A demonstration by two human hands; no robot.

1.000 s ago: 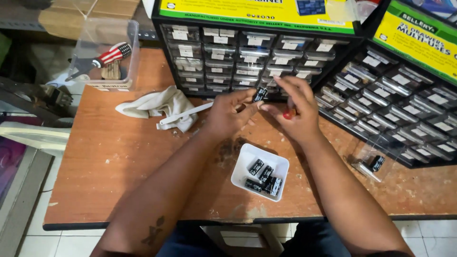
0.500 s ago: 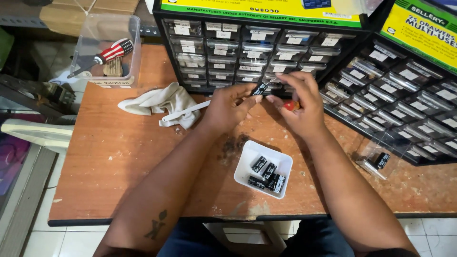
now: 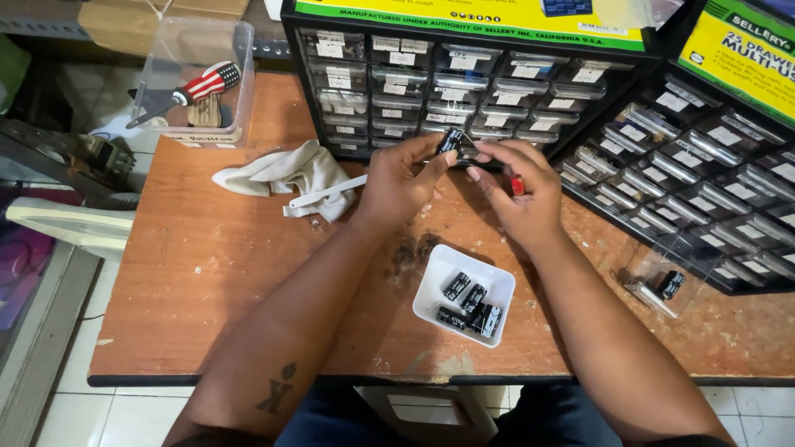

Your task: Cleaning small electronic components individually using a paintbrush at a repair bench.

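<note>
Up at twelve o'clock on the counter (image 3: 207,273), our left hand (image 3: 399,184) now pinches the black capacitor (image 3: 451,141) shut-fingered, raised slightly toward the drawer cabinet (image 3: 464,74), right hand (image 3: 522,194) loosely touching it.

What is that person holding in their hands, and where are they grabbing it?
A small black cylinder part, pinched at its body by the fingers of the left hand. The right hand touches its thin metal legs; the exact grip there is unclear.

Matt, scuffed wooden table (image 3: 207,273); smooth white plastic tray (image 3: 440,277); soft cloth (image 3: 286,172); far drawers (image 3: 464,83) seemingly clear glossy plastic.
</note>
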